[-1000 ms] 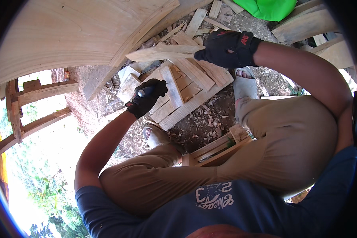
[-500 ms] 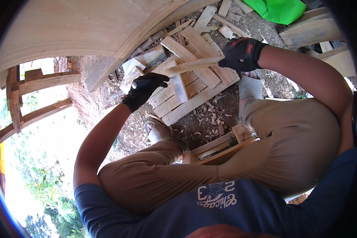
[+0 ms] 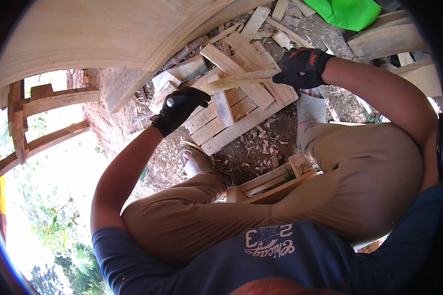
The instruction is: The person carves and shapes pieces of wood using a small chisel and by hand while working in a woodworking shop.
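Both my hands wear black gloves. My right hand (image 3: 302, 68) is closed around one end of a narrow wooden strip (image 3: 246, 79), which slants left over the boards. My left hand (image 3: 182, 109) is curled around a dark handle with a pale round end (image 3: 170, 102); the rest of that tool is hidden, so its kind does not show. Its fingertips are close to the strip's left end, and whether they touch it I cannot tell. Beneath lies a slatted wooden platform (image 3: 219, 141) with several loose boards (image 3: 225, 110) on top.
A large curved wooden panel (image 3: 98, 34) fills the upper left. Wood shavings (image 3: 268, 147) litter the dirt between my feet. A small wooden frame (image 3: 275, 184) lies by my legs. Thick timbers (image 3: 386, 39) and a bright green bag (image 3: 347, 12) are at the upper right.
My left hand has turned slightly, so the handle's pale end faces up more. The strip and my right hand have shifted a little to the right.
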A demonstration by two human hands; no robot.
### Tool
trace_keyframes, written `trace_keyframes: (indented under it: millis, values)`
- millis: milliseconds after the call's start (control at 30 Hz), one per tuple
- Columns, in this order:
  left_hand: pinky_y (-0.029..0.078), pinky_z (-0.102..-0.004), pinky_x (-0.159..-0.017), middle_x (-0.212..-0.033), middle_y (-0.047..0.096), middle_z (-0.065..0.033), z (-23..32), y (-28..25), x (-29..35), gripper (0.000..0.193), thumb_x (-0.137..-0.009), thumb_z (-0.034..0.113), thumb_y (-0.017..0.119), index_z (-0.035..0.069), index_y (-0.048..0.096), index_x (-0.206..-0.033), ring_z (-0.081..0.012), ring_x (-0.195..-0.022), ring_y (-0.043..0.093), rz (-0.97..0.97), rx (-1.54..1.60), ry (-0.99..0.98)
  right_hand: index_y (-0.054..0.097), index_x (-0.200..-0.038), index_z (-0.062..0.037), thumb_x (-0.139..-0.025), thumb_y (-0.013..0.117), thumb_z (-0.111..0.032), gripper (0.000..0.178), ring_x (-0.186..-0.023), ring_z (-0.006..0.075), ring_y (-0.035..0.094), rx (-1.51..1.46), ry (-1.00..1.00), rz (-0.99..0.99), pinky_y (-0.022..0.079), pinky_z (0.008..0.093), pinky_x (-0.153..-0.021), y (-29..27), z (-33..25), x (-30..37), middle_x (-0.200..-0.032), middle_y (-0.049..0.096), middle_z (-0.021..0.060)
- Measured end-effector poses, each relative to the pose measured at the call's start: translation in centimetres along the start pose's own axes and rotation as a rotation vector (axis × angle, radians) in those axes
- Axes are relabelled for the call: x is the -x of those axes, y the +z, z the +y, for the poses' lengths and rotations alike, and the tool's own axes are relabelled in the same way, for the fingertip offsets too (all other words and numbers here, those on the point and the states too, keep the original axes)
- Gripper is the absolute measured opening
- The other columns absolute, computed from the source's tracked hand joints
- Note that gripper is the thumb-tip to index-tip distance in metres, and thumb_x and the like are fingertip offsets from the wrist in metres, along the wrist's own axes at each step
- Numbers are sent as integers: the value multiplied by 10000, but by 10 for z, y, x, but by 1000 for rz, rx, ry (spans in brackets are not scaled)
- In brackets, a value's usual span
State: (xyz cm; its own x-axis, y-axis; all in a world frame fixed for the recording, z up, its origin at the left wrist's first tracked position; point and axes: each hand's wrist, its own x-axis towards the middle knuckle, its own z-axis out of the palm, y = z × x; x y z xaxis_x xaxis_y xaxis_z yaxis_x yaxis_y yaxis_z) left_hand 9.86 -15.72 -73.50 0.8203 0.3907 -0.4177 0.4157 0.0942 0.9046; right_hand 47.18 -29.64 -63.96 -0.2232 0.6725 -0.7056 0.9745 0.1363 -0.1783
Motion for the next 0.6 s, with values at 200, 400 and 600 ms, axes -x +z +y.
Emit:
trace_keyframes:
  millis: [200, 400, 600]
  values:
    - [590, -320, -935, -1118, 787, -79, 1, 8, 2, 212, -1061, 167, 652, 21, 776, -1152, -169, -1010, 742, 22, -18, -35, 775, -1014, 3, -1096, 460, -521, 617, -954, 403, 717, 2, -1, -38, 569, 494, -881, 1, 1, -3, -962, 734, 213]
    - [598, -321, -914, -1101, 785, -70, 12, 11, 0, 206, -1049, 184, 683, 23, 772, -1142, -166, -1004, 743, 34, -99, -66, 776, -1000, -13, -1079, 475, -548, 619, -943, 389, 724, -29, 25, -56, 572, 484, -859, 1, 3, -5, -962, 735, 205]
    - [599, -314, -900, -1074, 779, -62, 16, 6, -8, 189, -1033, 178, 707, 23, 770, -1120, -156, -986, 736, 9, -151, -46, 782, -994, -44, -1075, 479, -550, 595, -922, 374, 718, -26, -37, 23, 572, 462, -850, 13, 12, -9, -946, 739, 179]
